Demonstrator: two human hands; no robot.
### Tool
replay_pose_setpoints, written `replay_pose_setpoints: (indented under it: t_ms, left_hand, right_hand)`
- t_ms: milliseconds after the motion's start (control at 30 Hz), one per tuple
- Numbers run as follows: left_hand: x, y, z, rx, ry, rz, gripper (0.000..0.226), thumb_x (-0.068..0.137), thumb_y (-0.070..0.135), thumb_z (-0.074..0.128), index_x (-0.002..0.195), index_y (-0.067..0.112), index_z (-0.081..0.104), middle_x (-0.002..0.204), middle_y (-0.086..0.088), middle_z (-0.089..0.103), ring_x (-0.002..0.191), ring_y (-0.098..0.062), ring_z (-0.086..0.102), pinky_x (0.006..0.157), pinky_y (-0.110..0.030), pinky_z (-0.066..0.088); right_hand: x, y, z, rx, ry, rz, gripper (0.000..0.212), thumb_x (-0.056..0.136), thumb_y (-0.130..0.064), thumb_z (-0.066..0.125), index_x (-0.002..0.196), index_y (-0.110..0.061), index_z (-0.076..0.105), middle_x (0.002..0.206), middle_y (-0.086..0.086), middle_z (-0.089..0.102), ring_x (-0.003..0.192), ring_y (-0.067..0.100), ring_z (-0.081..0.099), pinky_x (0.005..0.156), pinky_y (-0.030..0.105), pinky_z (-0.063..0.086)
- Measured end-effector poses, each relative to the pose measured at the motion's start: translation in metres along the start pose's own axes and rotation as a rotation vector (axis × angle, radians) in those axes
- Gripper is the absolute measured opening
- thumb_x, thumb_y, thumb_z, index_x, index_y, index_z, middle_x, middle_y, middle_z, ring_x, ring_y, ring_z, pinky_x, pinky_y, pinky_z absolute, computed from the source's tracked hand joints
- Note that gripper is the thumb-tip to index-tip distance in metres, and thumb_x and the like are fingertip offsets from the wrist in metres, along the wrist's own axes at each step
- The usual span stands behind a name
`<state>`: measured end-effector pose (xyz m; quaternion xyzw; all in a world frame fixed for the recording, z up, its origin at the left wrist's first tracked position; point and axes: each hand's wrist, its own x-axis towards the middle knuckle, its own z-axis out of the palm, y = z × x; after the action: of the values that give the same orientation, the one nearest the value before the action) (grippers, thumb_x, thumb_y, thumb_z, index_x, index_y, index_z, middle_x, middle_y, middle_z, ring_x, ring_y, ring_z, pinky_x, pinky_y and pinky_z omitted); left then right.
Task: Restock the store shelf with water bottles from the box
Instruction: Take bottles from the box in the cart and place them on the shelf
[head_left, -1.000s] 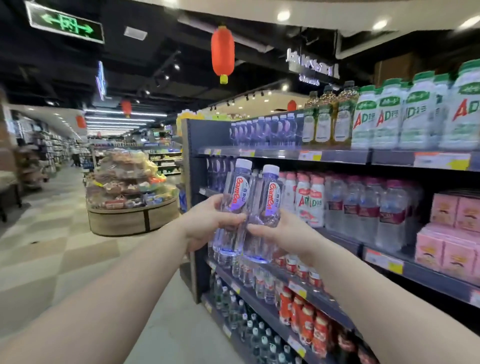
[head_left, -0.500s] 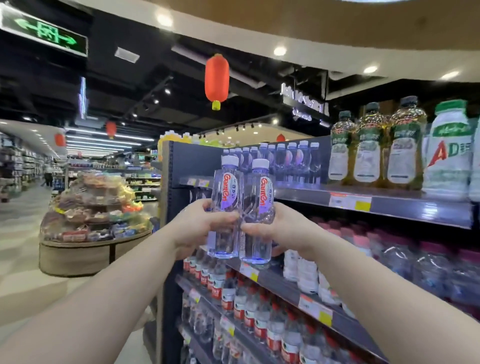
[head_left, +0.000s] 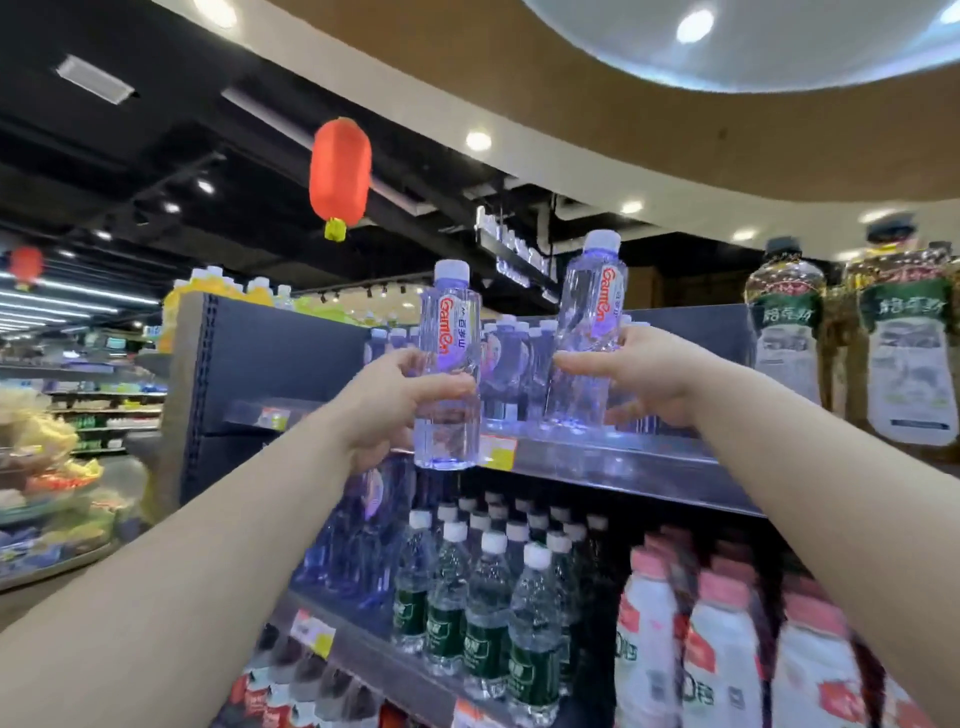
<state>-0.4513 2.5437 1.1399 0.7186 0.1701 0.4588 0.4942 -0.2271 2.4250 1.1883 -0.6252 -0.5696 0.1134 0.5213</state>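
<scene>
- While both arms reach up, left hand (head_left: 387, 402) grip wraps the left bottle (head_left: 448, 364) mid-body, upright.
- right hand (head_left: 644, 379) grip clasps the right bottle (head_left: 584, 332), base at the top shelf (head_left: 623, 460).

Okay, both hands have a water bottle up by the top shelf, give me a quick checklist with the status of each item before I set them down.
1. Left hand grips the clear plastic water bottle with the red logo and white cap: ok.
2. Right hand grips the second clear bottle of the same kind: ok, though it tilts.
3. Left bottle above the grey metal top shelf: not ok, its base hangs in front of the shelf edge.
4. Right bottle's base on the shelf: cannot tell, it is at shelf level.
5. Matching bottles already stocked behind: ok, right spot.
6. Free space between the stocked row and the edge: cannot tell.
</scene>
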Motion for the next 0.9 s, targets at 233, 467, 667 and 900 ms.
replay_pose_setpoints:
  t_ms: [233, 467, 667, 900]
  left_hand:
    - [0.107, -0.014, -0.043, -0.082, -0.099, 0.057, 0.036, 0.074, 0.026, 0.083, 0.101, 0.025, 0.059, 0.110, -0.004, 0.074, 0.110, -0.022, 0.066, 0.055, -0.029, 0.026]
    - [0.166, -0.040, -0.062, -0.148, -0.160, 0.078, 0.052, 0.075, 0.025, 0.082, 0.117, 0.021, 0.052, 0.107, -0.004, 0.070, 0.114, -0.023, 0.059, 0.103, -0.058, 0.038]
    - [0.192, -0.065, -0.062, -0.172, -0.209, 0.065, 0.057, 0.075, 0.029, 0.081, 0.122, 0.024, 0.049, 0.123, -0.003, 0.064, 0.110, -0.018, 0.059, 0.098, -0.052, 0.040]
    - [0.214, -0.084, -0.060, -0.176, -0.229, 0.058, 0.075, 0.069, 0.033, 0.085, 0.132, 0.022, 0.045, 0.133, -0.007, 0.059, 0.118, -0.025, 0.056, 0.088, -0.047, 0.040]
  right_hand:
    - [0.091, 0.018, 0.042, -0.125, 0.340, 0.121, 0.053, 0.071, -0.036, 0.085, 0.115, -0.019, 0.059, 0.118, 0.005, 0.063, 0.102, 0.020, 0.062, 0.063, 0.036, 0.057]
    - [0.130, 0.045, 0.074, -0.235, 0.418, 0.344, 0.049, 0.096, -0.011, 0.058, 0.138, -0.009, 0.032, 0.033, -0.018, 0.051, 0.048, 0.011, 0.040, 0.051, 0.030, 0.038]
    - [0.141, 0.046, 0.078, -0.271, 0.385, 0.391, 0.059, 0.091, -0.022, 0.068, 0.137, -0.008, 0.035, 0.087, -0.008, 0.059, 0.090, 0.022, 0.054, 0.061, 0.036, 0.059]
    - [0.141, 0.041, 0.080, -0.349, 0.313, 0.442, 0.072, 0.076, -0.012, 0.082, 0.133, -0.010, 0.037, 0.114, 0.006, 0.050, 0.098, 0.029, 0.059, 0.064, 0.040, 0.062]
